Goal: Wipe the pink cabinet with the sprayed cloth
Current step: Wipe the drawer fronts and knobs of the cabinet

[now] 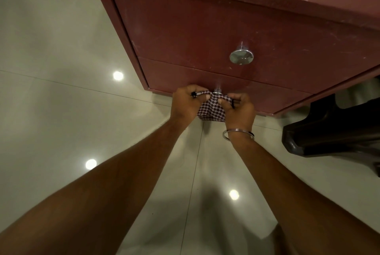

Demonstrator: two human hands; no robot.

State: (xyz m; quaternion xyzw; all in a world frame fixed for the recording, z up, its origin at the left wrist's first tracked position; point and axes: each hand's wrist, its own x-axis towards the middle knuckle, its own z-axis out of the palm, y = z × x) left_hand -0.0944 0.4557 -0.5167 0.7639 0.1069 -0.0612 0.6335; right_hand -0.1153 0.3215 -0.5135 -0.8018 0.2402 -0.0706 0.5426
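Now both hands, left hand (185, 103) and right hand (239, 110), pinch the checked cloth (211, 108) stretched near the pink cabinet (185, 28)'s lower knob (217, 90); next, I'd guess, it gets pressed flat against that drawer front.

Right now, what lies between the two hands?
In the head view, the checked cloth stretches between left hand and right hand, over the lower drawer knob.

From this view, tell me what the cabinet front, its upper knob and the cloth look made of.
Cabinet: probably laminated or painted board, semi-gloss pink with pale scuffs.
Upper knob: looks like polished metal, given its bright mirror face.
Cloth: woven fabric with a small check, soft and creased, gripped by the left hand and right hand.
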